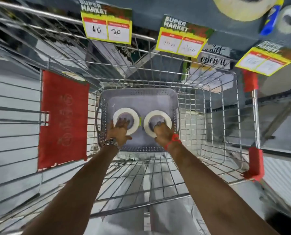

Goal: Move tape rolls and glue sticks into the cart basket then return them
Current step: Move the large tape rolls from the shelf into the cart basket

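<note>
basket (138, 94) grey plastic, one, sits in wire cart (226, 116). tape rolls: two, flat, side by side in basket. left hand (119, 129) fingers spread over left tape roll (126, 114), not gripping. right hand (161, 131) fingers curled into core of right tape roll (158, 115), gripping it.

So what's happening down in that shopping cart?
A person is reaching both arms into a wire shopping cart, where a grey plastic basket sits. Each of the hands is on a white tape roll lying flat in it: left hand on the left tape roll, right hand on the right tape roll. No glue sticks show there.
</note>
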Demonstrator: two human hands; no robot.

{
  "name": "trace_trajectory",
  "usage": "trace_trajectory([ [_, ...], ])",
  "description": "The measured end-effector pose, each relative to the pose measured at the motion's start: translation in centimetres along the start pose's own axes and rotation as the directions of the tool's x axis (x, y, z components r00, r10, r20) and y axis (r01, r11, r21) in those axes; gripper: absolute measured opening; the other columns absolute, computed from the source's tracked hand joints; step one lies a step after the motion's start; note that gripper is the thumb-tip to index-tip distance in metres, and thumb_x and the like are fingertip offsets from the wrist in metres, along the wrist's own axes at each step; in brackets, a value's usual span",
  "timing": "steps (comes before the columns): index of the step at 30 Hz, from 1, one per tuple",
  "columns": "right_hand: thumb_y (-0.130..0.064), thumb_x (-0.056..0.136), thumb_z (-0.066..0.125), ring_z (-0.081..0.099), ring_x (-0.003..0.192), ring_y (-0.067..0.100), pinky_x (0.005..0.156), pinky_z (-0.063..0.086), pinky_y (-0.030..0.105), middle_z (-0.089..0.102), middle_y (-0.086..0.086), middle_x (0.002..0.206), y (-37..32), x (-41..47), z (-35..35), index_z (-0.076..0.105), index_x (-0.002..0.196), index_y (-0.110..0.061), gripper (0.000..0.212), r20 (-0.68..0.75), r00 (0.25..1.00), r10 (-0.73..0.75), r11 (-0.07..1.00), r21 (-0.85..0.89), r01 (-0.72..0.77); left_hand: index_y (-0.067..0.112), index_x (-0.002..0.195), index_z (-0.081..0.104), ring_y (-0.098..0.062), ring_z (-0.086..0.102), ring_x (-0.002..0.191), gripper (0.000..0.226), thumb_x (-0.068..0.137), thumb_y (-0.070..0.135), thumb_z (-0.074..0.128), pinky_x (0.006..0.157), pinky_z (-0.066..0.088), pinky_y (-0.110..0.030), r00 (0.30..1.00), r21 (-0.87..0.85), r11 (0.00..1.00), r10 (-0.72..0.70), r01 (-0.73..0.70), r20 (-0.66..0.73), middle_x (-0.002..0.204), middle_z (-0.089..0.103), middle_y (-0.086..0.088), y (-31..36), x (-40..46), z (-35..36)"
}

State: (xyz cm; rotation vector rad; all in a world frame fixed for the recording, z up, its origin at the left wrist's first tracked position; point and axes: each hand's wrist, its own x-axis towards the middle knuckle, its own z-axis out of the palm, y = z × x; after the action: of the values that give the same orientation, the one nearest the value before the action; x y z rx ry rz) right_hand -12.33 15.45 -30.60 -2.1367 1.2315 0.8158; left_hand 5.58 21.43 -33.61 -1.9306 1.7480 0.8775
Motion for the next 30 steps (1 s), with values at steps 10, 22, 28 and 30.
trace_trajectory([
  [10,-0.011,0.085,0.054,0.064,0.1,0.035,0.09,0.048,0.037,0.069,0.021,0.107,1.5,-11.2,-19.3,0.066,0.111,-0.005,0.029,-0.884,0.344,0.316,0.874,0.412,0.256,0.011,0.119,0.059,-0.03,0.047,0.129,0.038,0.09,0.031,0.045,0.113,0.017,-0.052,0.445,-0.157,0.874,0.073,-0.459,-0.893,0.131,0.058,-0.012,7.1,-5.5,-19.1],
  [22,-0.003,0.09,0.052,0.057,0.113,0.037,0.094,0.048,0.04,0.062,0.02,0.122,6.6,-9.8,-29.5,0.058,0.117,-0.003,0.027,-0.793,0.499,0.349,0.936,0.321,-0.143,0.017,0.138,0.04,-0.023,0.031,0.14,0.051,0.091,0.033,0.054,0.118,0.002,-0.05,0.665,0.153,0.939,0.328,-0.308,-0.672,0.146,0.043,-0.009,17.3,2.4,-40.7],
  [28,0.001,0.09,0.052,0.06,0.108,0.039,0.091,0.049,0.041,0.066,0.022,0.114,7.5,-8.8,-29.3,0.062,0.109,0.0,0.022,-0.772,0.539,0.336,0.942,0.285,-0.178,0.021,0.138,0.04,-0.023,0.033,0.139,0.05,0.091,0.031,0.055,0.116,-0.006,-0.058,0.742,0.263,0.932,0.359,-0.251,-0.567,0.144,0.046,-0.005,18.4,5.1,-41.1],
  [30,0.001,0.09,0.051,0.06,0.108,0.04,0.091,0.049,0.043,0.065,0.023,0.114,7.6,-8.7,-29.3,0.062,0.108,0.001,0.021,-0.777,0.531,0.338,0.941,0.291,-0.173,0.02,0.135,0.044,-0.025,0.036,0.137,0.046,0.091,0.03,0.054,0.117,-0.006,-0.056,0.731,0.28,0.932,0.355,-0.229,-0.583,0.14,0.051,-0.007,18.6,5.3,-41.0],
])
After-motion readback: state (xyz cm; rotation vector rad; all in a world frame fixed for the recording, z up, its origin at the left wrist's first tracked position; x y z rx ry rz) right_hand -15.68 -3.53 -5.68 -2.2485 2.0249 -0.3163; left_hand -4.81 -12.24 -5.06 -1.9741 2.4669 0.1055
